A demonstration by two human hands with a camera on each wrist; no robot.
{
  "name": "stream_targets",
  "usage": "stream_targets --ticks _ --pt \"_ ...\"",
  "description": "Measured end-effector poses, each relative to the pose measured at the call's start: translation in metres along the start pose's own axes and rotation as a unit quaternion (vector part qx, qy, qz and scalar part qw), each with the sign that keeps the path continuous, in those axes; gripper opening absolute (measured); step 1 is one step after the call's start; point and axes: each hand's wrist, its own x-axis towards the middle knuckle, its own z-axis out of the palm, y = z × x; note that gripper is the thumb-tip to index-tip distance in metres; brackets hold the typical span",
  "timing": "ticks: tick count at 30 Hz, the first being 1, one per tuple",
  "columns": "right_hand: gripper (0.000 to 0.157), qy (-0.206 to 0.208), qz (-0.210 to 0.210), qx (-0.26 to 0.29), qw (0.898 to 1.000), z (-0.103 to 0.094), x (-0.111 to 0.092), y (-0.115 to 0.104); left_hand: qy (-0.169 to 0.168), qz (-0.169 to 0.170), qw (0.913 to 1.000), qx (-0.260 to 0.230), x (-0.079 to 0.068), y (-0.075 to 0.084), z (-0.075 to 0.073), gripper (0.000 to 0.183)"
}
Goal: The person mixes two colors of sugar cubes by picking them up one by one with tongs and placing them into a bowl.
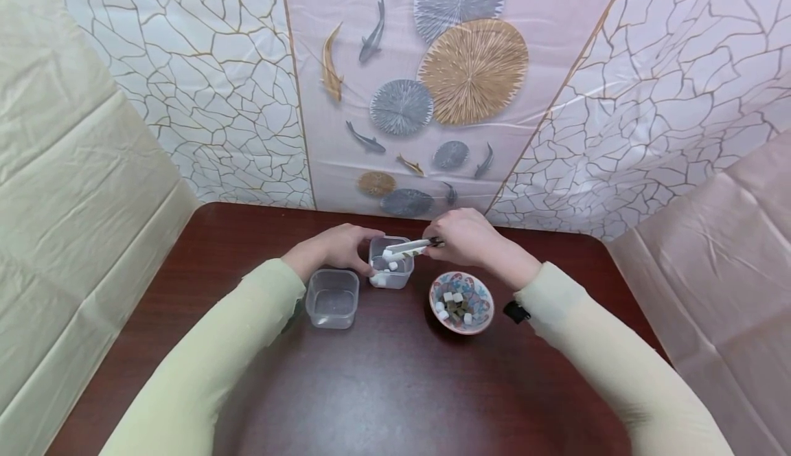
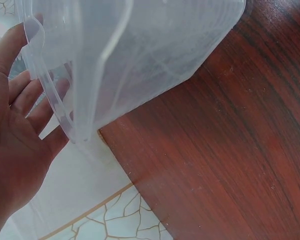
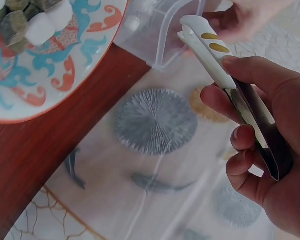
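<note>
My left hand [image 1: 340, 246] holds a small clear plastic container [image 1: 400, 280] at its left side, with fingers at the far corner and thumb nearer. White cubes [image 1: 393, 266] lie inside it. My right hand [image 1: 463, 236] grips metal tongs [image 3: 250, 112] with white tips. These tips reach over that container, a white cube [image 1: 386, 255] at their end; whether they pinch it I cannot tell. Nearer my right forearm sits a patterned bowl [image 1: 480, 297] with white cubes [image 3: 40, 29] and greenish-brown cubes [image 3: 14, 27].
A second clear container [image 1: 334, 318] stands in front of my left hand and shows large in the left wrist view. Everything rests on a dark red wooden table [image 1: 371, 387]. Behind its far edge hangs a patterned cloth [image 1: 346, 167], with pale cloth walls at both sides.
</note>
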Motion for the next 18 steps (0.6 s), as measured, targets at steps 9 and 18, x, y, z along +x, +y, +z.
stream_targets --ticks 9,18 --pt "0.008 0.025 0.021 0.027 0.999 -0.012 -0.038 0.012 0.008 0.006 0.9999 0.007 0.000 -0.002 0.001 0.088" --pt "0.009 0.021 0.035 0.043 0.998 -0.019 -0.083 0.019 0.008 0.007 0.9999 0.003 -0.002 0.000 0.000 0.087"
